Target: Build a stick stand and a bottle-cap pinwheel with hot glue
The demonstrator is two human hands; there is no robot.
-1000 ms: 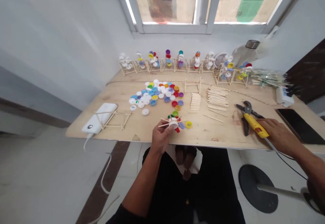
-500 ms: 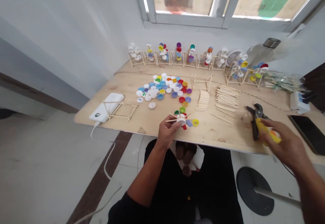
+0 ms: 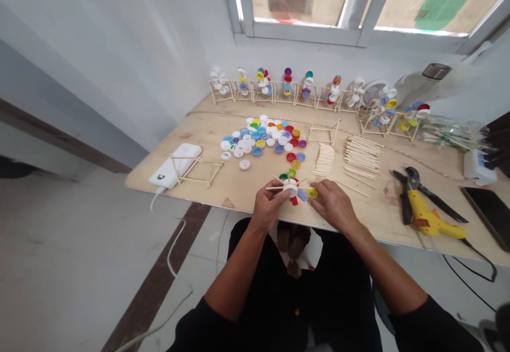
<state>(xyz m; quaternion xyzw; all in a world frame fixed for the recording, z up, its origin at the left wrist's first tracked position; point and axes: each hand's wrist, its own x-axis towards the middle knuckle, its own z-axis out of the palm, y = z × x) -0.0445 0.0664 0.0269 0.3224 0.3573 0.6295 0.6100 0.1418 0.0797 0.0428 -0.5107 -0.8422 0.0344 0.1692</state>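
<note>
My left hand (image 3: pixel 268 206) pinches a white bottle cap hub (image 3: pixel 290 187) with thin wooden sticks poking out around it, close to the table's front edge. A yellow bottle cap (image 3: pixel 311 193) sits just right of the hub, and the closed fingertips of my right hand (image 3: pixel 333 206) are on it. Beside it are a pale blue cap (image 3: pixel 302 195) and a red cap (image 3: pixel 294 201); whether these are joined to the sticks or lie on the table, I cannot tell. A yellow glue gun (image 3: pixel 430 216) lies on the table, well to the right of my right hand.
Loose bottle caps (image 3: pixel 258 136) are heaped mid-table. Right of them lie short sticks (image 3: pixel 324 159) and long sticks (image 3: pixel 362 155). Black-handled cutters (image 3: pixel 438 200) touch the glue gun. A white power bank (image 3: pixel 177 166), stick frames (image 3: pixel 205 174), a phone (image 3: pixel 488 214) and cap wheels (image 3: pixel 287 83) stand around.
My right hand has let go of the glue gun, now lying on the table, and has moved left to the yellow cap. My left hand still holds the white hub.
</note>
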